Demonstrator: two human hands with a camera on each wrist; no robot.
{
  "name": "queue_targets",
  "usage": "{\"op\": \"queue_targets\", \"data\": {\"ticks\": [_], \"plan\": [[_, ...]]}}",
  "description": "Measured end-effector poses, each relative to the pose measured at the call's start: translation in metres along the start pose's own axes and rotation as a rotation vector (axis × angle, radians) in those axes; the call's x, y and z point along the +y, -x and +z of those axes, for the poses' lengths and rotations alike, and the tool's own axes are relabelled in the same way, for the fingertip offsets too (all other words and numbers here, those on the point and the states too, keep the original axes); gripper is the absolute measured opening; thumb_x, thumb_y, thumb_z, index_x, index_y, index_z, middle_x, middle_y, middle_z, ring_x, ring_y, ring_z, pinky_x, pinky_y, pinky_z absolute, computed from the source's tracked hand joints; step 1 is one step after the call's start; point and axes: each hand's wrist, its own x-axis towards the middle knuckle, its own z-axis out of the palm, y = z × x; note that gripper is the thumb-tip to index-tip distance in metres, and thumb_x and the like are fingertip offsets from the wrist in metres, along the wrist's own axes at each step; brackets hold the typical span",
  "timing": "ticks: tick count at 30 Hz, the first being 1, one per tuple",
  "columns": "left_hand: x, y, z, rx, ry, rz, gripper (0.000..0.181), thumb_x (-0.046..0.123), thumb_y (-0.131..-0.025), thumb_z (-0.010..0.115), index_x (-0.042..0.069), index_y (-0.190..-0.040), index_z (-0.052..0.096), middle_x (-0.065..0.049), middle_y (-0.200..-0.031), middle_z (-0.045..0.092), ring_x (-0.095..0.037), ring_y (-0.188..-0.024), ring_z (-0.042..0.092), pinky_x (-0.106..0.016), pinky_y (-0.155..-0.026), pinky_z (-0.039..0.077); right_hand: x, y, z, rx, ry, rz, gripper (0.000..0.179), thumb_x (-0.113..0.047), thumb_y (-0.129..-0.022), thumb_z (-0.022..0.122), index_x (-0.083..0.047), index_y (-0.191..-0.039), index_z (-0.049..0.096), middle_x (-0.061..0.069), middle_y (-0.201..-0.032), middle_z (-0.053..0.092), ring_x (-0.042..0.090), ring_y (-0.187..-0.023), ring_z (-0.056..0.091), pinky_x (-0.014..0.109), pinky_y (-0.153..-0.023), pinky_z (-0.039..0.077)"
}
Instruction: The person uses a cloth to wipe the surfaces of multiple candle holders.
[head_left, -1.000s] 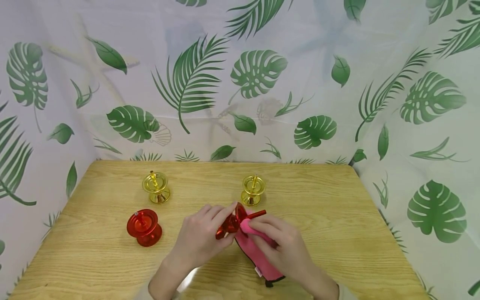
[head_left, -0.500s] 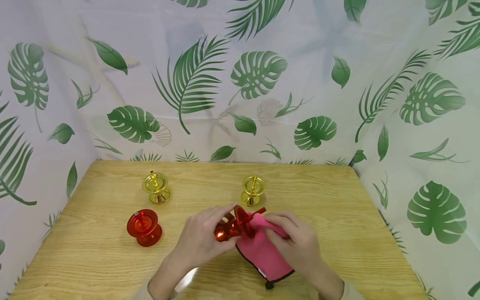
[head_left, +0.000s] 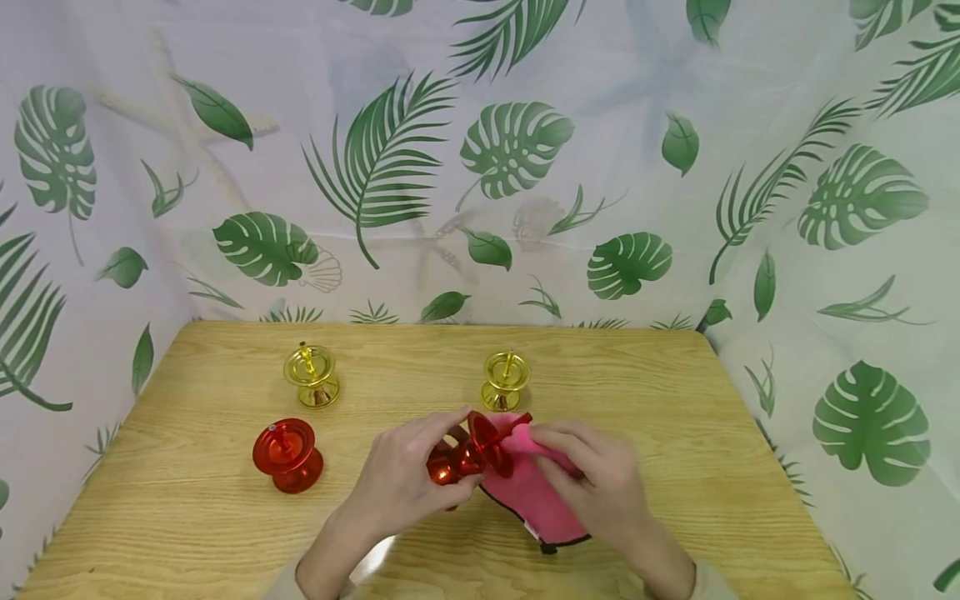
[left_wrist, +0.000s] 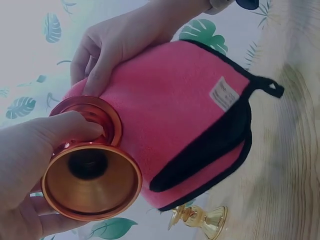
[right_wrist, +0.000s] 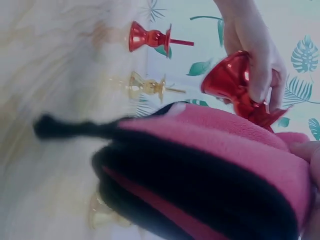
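My left hand (head_left: 397, 471) grips a shiny red candle holder (head_left: 452, 465) by its waist, tilted so its dish and thin spike lean up to the right. Its hollow base (left_wrist: 92, 187) faces the left wrist camera. With my right hand (head_left: 603, 483) I pinch a pink cloth (head_left: 536, 504) with black edging. A bunched fold of that cloth lies against the spike near the dish, and the rest hangs below. Seen from the right wrist, the cloth (right_wrist: 220, 145) covers much of the view, with the red holder (right_wrist: 232, 80) behind it.
A second red candle holder (head_left: 288, 454) stands upright at the left. Two gold candle holders stand farther back, one gold holder (head_left: 312, 375) at the left and another gold holder (head_left: 506, 381) just beyond my hands. Leaf-printed fabric (head_left: 420, 167) walls the wooden table (head_left: 187, 533).
My right hand has moved slightly right with the cloth, its fold going from beside the dish outward along the spike. My left hand has turned the red candle holder a little, showing more of its dish.
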Motion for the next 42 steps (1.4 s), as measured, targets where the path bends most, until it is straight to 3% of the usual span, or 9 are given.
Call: {"op": "queue_targets", "data": {"ticks": [4,8,15,18,22,25,29,33,42], "plan": [[0.000,0.000,-0.002,-0.012,0.068,-0.020,0.069,0.015,-0.073,0.091,0.008,-0.137,0.067,-0.001,-0.104,0.080,-0.008,-0.079,0.076,-0.018,-0.071,0.060,0.001,0.006,0.008,-0.035,-0.069,-0.075,0.025,-0.021,-0.105,0.065,-0.001,-0.109,0.079,0.013,-0.099,0.080,0.024,-0.085,0.078,0.017,-0.087,0.061],[0.000,0.001,-0.001,0.019,-0.040,0.043,0.069,0.018,-0.070,0.095,0.007,-0.132,0.070,0.001,-0.097,0.079,-0.007,-0.077,0.074,-0.019,-0.068,0.059,-0.003,0.008,0.015,-0.084,-0.099,-0.071,0.024,-0.020,-0.105,0.064,-0.002,-0.110,0.079,0.011,-0.099,0.078,0.023,-0.086,0.077,0.018,-0.088,0.061],[0.000,0.002,0.006,0.086,-0.324,0.166,0.072,0.026,-0.064,0.101,0.011,-0.129,0.073,0.002,-0.095,0.077,-0.012,-0.083,0.072,-0.026,-0.064,0.062,-0.013,0.005,0.019,-0.129,-0.102,0.070,0.023,-0.024,-0.103,0.068,-0.004,-0.106,0.079,0.007,-0.095,0.078,0.015,-0.079,0.075,0.016,-0.073,0.060],[0.001,0.002,0.008,0.093,-0.375,0.186,0.069,0.028,-0.066,0.101,0.014,-0.128,0.075,0.003,-0.095,0.076,-0.011,-0.082,0.071,-0.025,-0.062,0.061,-0.017,0.003,0.019,-0.147,-0.119,0.146,0.015,-0.014,-0.096,0.078,-0.004,-0.107,0.079,0.006,-0.094,0.079,0.013,-0.077,0.075,0.013,-0.069,0.057],[0.002,0.003,0.010,0.095,-0.401,0.196,0.067,0.028,-0.067,0.101,0.015,-0.127,0.075,0.004,-0.096,0.076,-0.011,-0.081,0.070,-0.024,-0.061,0.060,-0.021,0.000,0.019,-0.164,-0.129,0.210,0.030,0.004,-0.081,0.085,-0.006,-0.109,0.080,0.005,-0.092,0.079,0.011,-0.076,0.074,0.012,-0.067,0.056],[0.002,0.003,0.010,0.090,-0.377,0.181,0.067,0.029,-0.067,0.100,0.015,-0.128,0.075,0.004,-0.096,0.076,-0.011,-0.081,0.070,-0.024,-0.062,0.061,-0.022,-0.001,0.019,-0.164,-0.129,0.205,0.031,0.005,-0.080,0.085,-0.006,-0.108,0.080,0.004,-0.092,0.079,0.011,-0.076,0.074,0.012,-0.068,0.057],[0.000,0.004,0.009,0.073,-0.296,0.145,0.070,0.028,-0.066,0.101,0.011,-0.128,0.073,0.002,-0.100,0.079,-0.013,-0.085,0.074,-0.027,-0.066,0.063,-0.020,-0.002,0.019,-0.147,-0.122,0.129,0.013,-0.012,-0.095,0.079,-0.007,-0.107,0.080,0.005,-0.094,0.079,0.013,-0.078,0.076,0.015,-0.072,0.059],[-0.002,0.005,0.008,0.060,-0.203,0.100,0.070,0.023,-0.065,0.101,0.008,-0.127,0.072,-0.002,-0.102,0.080,-0.014,-0.086,0.075,-0.027,-0.067,0.063,-0.016,-0.001,0.018,-0.134,-0.107,0.030,0.025,-0.025,-0.105,0.064,-0.005,-0.105,0.080,0.007,-0.095,0.079,0.019,-0.081,0.076,0.019,-0.078,0.061],[-0.002,0.004,0.007,0.024,-0.051,0.012,0.069,0.021,-0.068,0.097,0.006,-0.129,0.070,-0.002,-0.102,0.080,-0.008,-0.080,0.075,-0.019,-0.069,0.060,-0.006,0.008,0.014,-0.006,-0.003,-0.039,0.026,-0.024,-0.105,0.065,0.000,-0.102,0.076,0.010,-0.093,0.076,0.021,-0.077,0.075,0.018,-0.081,0.062]]}}
